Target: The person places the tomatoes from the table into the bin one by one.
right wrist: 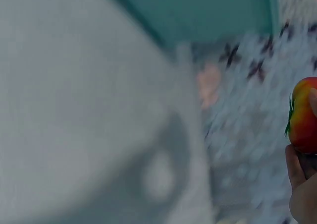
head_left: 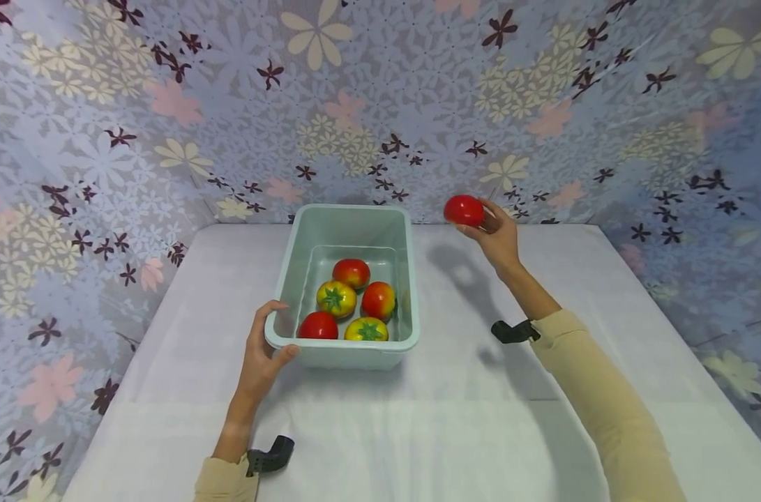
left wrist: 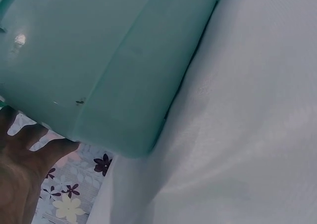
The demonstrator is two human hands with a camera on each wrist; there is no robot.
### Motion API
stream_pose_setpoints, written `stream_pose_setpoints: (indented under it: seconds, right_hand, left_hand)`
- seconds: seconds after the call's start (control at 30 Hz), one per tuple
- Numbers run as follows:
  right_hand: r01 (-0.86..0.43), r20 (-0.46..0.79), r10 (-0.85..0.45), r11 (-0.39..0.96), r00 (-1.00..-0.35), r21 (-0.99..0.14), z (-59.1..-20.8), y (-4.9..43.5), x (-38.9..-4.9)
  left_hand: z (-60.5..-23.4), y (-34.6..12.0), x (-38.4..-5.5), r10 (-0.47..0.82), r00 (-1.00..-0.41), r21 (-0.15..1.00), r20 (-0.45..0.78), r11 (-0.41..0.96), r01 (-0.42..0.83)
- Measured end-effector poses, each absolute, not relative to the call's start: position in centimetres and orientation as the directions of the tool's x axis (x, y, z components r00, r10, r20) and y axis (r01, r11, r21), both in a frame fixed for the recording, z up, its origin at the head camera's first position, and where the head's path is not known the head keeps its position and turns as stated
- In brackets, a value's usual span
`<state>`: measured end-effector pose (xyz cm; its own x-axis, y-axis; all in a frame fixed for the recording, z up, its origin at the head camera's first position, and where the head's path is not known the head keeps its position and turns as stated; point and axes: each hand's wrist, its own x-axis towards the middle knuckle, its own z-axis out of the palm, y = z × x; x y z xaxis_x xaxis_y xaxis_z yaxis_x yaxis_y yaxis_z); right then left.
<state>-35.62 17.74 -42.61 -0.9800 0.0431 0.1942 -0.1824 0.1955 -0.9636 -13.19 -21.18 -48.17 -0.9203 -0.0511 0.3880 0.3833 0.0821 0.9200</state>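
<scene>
A pale green plastic bin [head_left: 355, 354] stands on the table, with several toy tomatoes lying inside. Two of these are yellow with green star-shaped tops, such as the yellow tomato [head_left: 336, 298]; the others look red or red-orange, like the red tomato [head_left: 319, 325]. My left hand [head_left: 262, 355] grips the bin's near left corner, thumb over the front rim. In the left wrist view its fingers lie against the bin's wall [left wrist: 114, 60]. Raised to the right of the bin, my right hand [head_left: 498, 238] holds a red tomato [head_left: 464, 210]. The right wrist view shows yellow patches and green leaves on this tomato [right wrist: 303, 120].
A white cloth covers the table [head_left: 480, 432]. Flower-patterned sheeting [head_left: 418, 90] rises behind the table and along both sides. A black wrist camera [head_left: 270, 455] sits on the left wrist, and another black camera [head_left: 512, 332] on the right.
</scene>
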Motion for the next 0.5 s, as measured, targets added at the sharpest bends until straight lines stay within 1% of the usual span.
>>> stream_pose_setpoints:
  seconds: [0.27,0.4,0.5]
  right_hand:
    - [-0.3,0.28,-0.133,0.162,-0.951,-0.94,-38.6,13.3,-32.8]
    - [-0.327,0.301,-0.216,0.101,-0.929,-0.939,-37.5,11.4,-31.8]
    - [-0.331,0.298,-0.255,0.097,-0.92,-0.939,-37.2,10.4,-31.3]
  left_hand:
    - [-48.0,-21.4,-13.3,-0.038,-0.921,0.919,0.388,0.085,0.384]
    - [-48.1,-21.2,-13.2,-0.036,-0.921,0.919,0.388,0.087,0.384]
    - [-48.2,-21.1,-13.2,-0.049,-0.921,0.92,0.387,0.087,0.382]
